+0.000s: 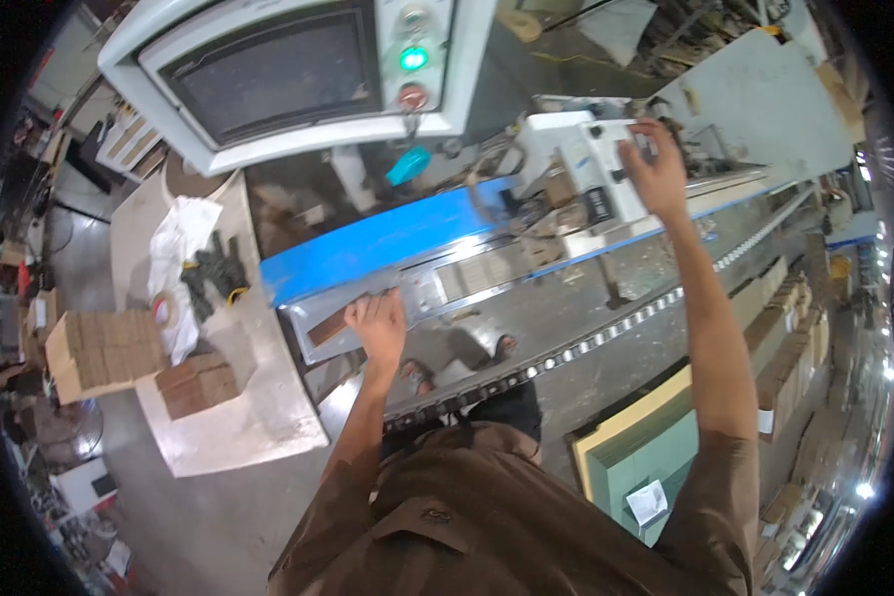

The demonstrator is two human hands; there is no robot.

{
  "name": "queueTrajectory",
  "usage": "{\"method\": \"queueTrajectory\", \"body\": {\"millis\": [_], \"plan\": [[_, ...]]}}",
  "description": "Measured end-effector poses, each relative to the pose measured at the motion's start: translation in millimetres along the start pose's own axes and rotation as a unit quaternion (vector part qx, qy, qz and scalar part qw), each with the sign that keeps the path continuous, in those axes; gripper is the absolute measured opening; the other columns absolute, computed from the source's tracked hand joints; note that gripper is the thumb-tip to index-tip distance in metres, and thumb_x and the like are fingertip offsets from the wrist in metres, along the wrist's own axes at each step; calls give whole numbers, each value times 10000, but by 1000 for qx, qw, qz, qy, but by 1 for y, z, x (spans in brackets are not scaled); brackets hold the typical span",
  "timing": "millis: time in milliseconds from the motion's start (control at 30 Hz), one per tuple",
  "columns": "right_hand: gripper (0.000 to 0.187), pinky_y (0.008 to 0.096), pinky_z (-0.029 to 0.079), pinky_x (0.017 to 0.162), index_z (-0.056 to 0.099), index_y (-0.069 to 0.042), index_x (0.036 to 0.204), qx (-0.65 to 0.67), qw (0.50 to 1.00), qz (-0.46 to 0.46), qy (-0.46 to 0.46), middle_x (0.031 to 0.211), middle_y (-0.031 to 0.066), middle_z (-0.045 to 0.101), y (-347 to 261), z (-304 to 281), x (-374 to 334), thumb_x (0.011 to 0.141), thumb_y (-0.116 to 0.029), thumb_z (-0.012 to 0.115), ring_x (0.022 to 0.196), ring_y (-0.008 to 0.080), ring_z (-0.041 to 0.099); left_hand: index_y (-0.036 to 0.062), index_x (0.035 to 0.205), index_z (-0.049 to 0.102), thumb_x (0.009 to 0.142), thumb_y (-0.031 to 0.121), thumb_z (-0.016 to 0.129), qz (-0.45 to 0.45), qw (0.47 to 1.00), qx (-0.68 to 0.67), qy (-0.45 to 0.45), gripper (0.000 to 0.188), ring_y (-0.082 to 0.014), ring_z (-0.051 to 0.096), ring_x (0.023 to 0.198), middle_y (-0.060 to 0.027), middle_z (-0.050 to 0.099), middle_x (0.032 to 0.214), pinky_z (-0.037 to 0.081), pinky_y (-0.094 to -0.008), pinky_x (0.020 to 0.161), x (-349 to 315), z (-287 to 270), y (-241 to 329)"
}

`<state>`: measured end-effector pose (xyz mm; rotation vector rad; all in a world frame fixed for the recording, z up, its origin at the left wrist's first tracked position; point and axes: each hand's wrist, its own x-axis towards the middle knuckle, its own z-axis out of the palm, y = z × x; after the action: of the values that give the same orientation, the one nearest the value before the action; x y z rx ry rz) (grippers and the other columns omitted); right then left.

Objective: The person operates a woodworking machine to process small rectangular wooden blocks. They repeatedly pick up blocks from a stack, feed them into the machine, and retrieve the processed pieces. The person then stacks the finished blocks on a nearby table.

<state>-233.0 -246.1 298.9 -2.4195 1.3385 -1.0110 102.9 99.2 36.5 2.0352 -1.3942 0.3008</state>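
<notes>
Your left hand [377, 326] is low over the metal bed [422, 301] of the machine, its fingers [356, 309] curled and bunched at the right end of a flat brown strip [330, 328]. The strip lies in the bed, most of it showing to the left of those fingers; you can't tell from here whether they are clamped on it or only resting against it.

Your right hand [663, 177] is well apart from the strip, up at the white housing [606, 179] along the machine's far right, thumb and fingers curved with a gap between them. The long blue cover [397, 238] runs just beyond the bed. To your left, a brown block [199, 385] sits on the pale surface [268, 417].
</notes>
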Motion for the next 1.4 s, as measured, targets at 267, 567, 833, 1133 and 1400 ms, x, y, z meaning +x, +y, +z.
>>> {"method": "queueTrajectory", "body": {"millis": [267,567,833,1133,1400], "plan": [[385,432,495,1055,704,-43,1204,-61,998,-2,-2,1377,163,667,0,1,5,973,-349,738,1260,397,636,148,1413,633,898,386,769,-86,982,91,-140,584,-351,559,1300,-81,647,1414,306,-576,1150,-18,-67,-67],[411,405,483,1074,710,-69,1207,-63,998,-5,-8,1377,133,675,13,2,6,967,-400,745,1263,353,642,127,1316,728,847,249,834,-97,975,4,-202,496,-317,600,1184,-78,666,1235,359,-523,1101,-12,-67,-64],[397,422,483,1067,705,-74,1187,-68,998,9,-2,1350,134,682,3,0,5,950,-388,763,1242,366,643,105,1266,747,839,293,875,-12,984,-88,-155,484,-312,613,1158,-107,690,1235,366,-501,1079,0,-49,0],[430,436,513,1022,720,-50,1163,-58,998,5,-3,1364,130,671,4,0,5,939,-416,753,1211,394,648,149,1261,755,845,266,832,104,977,-108,-155,439,-250,593,1114,-29,662,1181,396,-472,1031,39,72,73],[421,451,516,992,709,-122,1197,-88,996,14,5,1286,69,688,-1,-2,3,959,-468,691,1126,372,648,173,1170,792,893,75,730,175,981,-45,-68,300,-202,587,1069,44,703,1254,384,-434,1024,35,103,78]]}}
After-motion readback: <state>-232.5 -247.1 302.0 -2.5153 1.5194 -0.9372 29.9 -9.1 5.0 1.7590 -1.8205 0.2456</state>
